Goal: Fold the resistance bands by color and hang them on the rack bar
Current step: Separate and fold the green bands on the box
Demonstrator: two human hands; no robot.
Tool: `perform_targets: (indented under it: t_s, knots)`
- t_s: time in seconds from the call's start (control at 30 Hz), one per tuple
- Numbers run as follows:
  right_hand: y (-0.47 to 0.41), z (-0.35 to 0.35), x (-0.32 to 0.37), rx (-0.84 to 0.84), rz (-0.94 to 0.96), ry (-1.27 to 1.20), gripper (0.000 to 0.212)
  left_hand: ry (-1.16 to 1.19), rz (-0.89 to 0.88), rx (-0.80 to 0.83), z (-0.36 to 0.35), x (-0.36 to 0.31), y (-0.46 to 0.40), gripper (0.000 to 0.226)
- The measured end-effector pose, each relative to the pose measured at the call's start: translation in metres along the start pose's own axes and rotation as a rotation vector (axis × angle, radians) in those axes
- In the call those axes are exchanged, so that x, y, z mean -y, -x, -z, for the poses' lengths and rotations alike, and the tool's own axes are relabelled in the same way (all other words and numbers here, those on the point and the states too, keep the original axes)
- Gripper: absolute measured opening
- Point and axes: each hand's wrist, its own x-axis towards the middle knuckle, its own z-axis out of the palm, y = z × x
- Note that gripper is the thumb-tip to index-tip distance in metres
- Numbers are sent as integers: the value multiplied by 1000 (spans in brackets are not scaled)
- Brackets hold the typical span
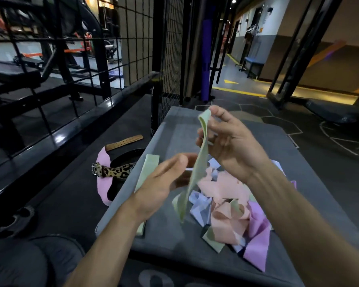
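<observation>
The right hand (228,141) pinches the top end of a pale green band (197,168) between thumb and fingertips, raised above the grey worktop (174,129), and the band hangs down from that pinch with its lower end trailing onto the worktop just left of the tangled pile (232,208). The left hand (164,183) sits beside the band about halfway down, fingers loosely curled toward it; motion blur hides whether it has a grip on the strip or only brushes it. The step in hand looks like folding this green band, and to do it well the left hand should take the band's low end clear of the pile, so no peach, lilac or pink strip is dragged up with it, then bring that end to the pinch with the edges lined up and the strip untwisted. Keeping the band taut between both hands should flatten the fold. A second green band (147,172) lies flat on the worktop left of the pile, partly under the left forearm, so the finished one could be laid with it to keep colours together. Left of the worktop, on the floor, lie a pink band (104,183), a leopard-print belt (116,170) and a tan strap (123,142). The black rack bar (71,129) runs beyond them; nothing hangs there yet.
</observation>
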Motion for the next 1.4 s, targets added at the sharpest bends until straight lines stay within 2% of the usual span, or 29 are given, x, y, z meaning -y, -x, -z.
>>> perform_targets:
  t_s: [0.13, 0.27, 0.33, 0.47, 0.53, 0.6, 0.63, 0.67, 0.73, 0.77, 0.93, 1.03, 1.1, 1.17, 1.3, 1.37, 1.4]
  knots:
    - [-4, -7, -13, 6, -69, -208, 35, 4, 32, -28, -1, -4, 2, 26]
    - [-11, -5, -28, -1, -130, -355, 35, 16, 63, -13, 5, 0, 0, 12]
    - [-13, -5, -34, -15, -143, -369, 35, 8, 65, -46, 9, 1, -1, 14]
    - [-15, 3, -40, -89, -293, -211, 34, -119, 51, -165, 15, 4, -4, 12]
    - [-15, 9, -41, -97, -401, -88, 51, -182, 73, -251, 18, 7, -6, 11]
    - [-15, 12, -42, -130, -425, 110, 69, -233, 96, -298, 19, 8, -6, 10]
    - [-15, 11, -43, -151, -406, 235, 67, -263, 103, -306, 20, 8, -5, 10]
    - [-15, 10, -43, -157, -362, 356, 57, -288, 107, -305, 20, 8, -5, 10]
    - [-14, 9, -45, -172, -234, 525, 26, -289, 109, -278, 21, 7, -5, 13]
    - [-15, 9, -45, -207, -182, 562, 18, -281, 111, -240, 22, 7, -5, 16]
    - [-18, 14, -36, -295, -94, 451, 18, -347, 253, 92, 25, 9, 1, 24]
    - [-18, 19, -35, -338, -62, 453, 22, -356, 281, 117, 30, 10, 3, 21]
    - [-15, 19, -38, -311, -84, 444, 23, -282, 267, 59, 30, 11, 1, 20]
    - [-11, 18, -45, -235, -191, 409, 32, -218, 224, -38, 27, 10, 0, 19]
    - [1, 20, -59, -6, -551, 443, 67, -74, 132, -289, 18, 9, -6, 19]
    - [6, 26, -60, 141, -623, 546, 76, 16, 100, -404, 19, 8, -8, 18]
    - [9, 27, -60, 202, -613, 577, 74, 59, 95, -459, 20, 8, -9, 18]
